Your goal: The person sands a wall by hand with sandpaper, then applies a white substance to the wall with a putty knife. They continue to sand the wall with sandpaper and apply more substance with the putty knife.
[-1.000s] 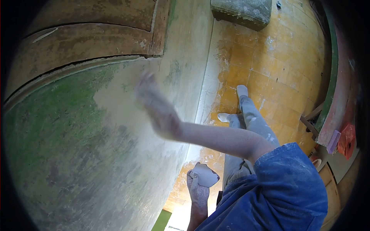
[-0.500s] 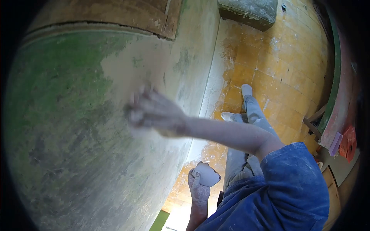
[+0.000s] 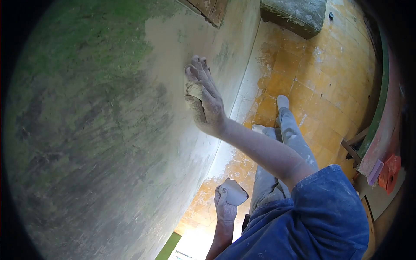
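Note:
On the patchy green and grey wall, my right hand presses with its fingers stretched out toward the top of the view. Between thumb and fingers it holds a pale crumpled piece, mostly hidden against the wall. A smooth beige patch of coating lies on the wall beside the fingertips. Lower down, near my waist, my left hand grips a flat grey piece with dark edges, thumb on its face. Pale dust covers both hands.
Worn yellow floor tiles with white smears run along the wall. A grey-green block stands against the wall's far end. At right, a curved board has a purple block and a red object beside it.
My right hand has moved up and to the right relative to the view and is sharper now. The view has shifted slightly over the wall. My left hand still holds the grey piece.

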The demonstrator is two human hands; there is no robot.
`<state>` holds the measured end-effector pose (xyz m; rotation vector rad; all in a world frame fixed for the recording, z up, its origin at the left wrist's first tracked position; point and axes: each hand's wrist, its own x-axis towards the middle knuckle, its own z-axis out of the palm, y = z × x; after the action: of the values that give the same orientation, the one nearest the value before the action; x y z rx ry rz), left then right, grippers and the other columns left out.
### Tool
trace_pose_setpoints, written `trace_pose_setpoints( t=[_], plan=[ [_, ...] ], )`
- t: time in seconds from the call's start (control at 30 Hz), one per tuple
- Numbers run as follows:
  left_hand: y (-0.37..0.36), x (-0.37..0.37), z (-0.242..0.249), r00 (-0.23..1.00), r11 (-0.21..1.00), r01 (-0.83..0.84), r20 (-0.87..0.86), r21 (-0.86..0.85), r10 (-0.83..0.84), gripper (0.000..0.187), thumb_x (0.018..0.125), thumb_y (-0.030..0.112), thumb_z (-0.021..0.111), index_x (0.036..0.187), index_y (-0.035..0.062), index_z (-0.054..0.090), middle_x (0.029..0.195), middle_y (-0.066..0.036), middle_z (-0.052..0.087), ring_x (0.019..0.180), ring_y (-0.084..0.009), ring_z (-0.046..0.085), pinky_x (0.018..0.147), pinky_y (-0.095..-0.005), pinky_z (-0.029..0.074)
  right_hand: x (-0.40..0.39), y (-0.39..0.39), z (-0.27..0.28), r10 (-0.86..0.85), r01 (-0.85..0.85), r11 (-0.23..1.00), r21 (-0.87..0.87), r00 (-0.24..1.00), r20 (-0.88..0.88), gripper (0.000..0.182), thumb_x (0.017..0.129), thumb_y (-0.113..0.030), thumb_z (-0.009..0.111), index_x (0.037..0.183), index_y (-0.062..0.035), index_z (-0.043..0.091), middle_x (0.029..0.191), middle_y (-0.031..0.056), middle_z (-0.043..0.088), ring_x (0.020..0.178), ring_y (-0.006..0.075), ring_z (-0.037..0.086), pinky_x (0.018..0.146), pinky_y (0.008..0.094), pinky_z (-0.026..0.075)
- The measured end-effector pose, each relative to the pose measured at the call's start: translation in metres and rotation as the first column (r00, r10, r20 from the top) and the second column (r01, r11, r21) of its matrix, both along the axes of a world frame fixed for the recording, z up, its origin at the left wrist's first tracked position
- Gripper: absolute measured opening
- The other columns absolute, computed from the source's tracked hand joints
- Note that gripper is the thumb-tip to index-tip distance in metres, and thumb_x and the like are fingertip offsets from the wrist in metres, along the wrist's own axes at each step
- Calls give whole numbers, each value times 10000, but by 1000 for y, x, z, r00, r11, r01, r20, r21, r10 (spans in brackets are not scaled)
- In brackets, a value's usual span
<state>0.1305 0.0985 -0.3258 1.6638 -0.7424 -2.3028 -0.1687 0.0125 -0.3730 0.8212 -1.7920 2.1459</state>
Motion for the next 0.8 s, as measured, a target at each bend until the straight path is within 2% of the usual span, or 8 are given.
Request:
trace_pose_setpoints(
  t=[0.03,0.1,0.23,0.4,0.57,0.63,0.7,0.8],
  plan=[
    [0,6,-5,1000,1000,-11,4,27,11,258,942,144,492,1171,26,480,1158,-166,562,1016,-232,571,881,-378,483,6,-6,3,-5,10,997,-82,997,71,321,861,-35,510,1178,-75,536,1450,145,326,1378,361,193,1116,500,162],
    [-2,12,-10,1000,998,-16,3,54,16,256,941,144,496,1169,29,481,1159,-164,562,1015,-231,571,878,-378,485,47,-7,8,54,-60,996,63,994,94,315,883,-48,480,1192,-81,531,1469,136,288,1387,338,174,1123,479,154],
    [-1,15,-9,1000,999,-10,-26,33,11,263,941,152,498,1172,28,480,1152,-157,566,1011,-229,572,876,-377,485,32,5,-14,64,-46,991,129,988,-142,316,888,-66,476,1185,-107,575,1471,122,289,1391,296,179,1125,476,152],
    [-1,19,-9,999,1000,2,50,-10,-1,326,931,201,497,1212,36,481,1111,-134,569,984,-224,582,832,-374,506,-11,-14,9,-180,183,983,-7,975,127,299,870,-56,510,1158,-54,590,1437,149,349,1347,330,295,1112,480,184],
    [-2,25,-17,1000,999,-28,2,30,28,279,946,173,493,1184,28,476,1134,-149,570,996,-227,579,861,-375,491,60,-5,-39,-8,10,991,136,1000,-13,318,903,-64,487,1214,-36,550,1448,144,330,1370,319,242,1115,458,188],
    [-1,17,-14,1000,1000,-16,14,27,16,280,946,179,495,1182,29,477,1136,-147,569,992,-226,580,859,-376,492,75,4,-96,92,-120,989,81,953,289,377,914,-33,449,1290,-26,470,1455,147,313,1380,304,212,1120,410,195],
    [1,16,-20,1000,999,5,26,34,-6,282,945,184,497,1180,30,477,1138,-144,569,988,-224,581,856,-377,493,87,12,-129,45,-146,985,94,738,673,428,922,-10,415,1349,-8,392,1457,149,304,1385,288,197,1123,357,196],
    [6,10,-25,997,998,41,66,55,-45,346,933,206,494,1232,35,461,1117,-130,565,1006,-233,570,851,-374,497,80,-1,-130,-35,-76,991,107,638,770,451,921,7,401,1370,-13,361,1471,142,277,1392,275,175,1121,320,184]
  ],
)
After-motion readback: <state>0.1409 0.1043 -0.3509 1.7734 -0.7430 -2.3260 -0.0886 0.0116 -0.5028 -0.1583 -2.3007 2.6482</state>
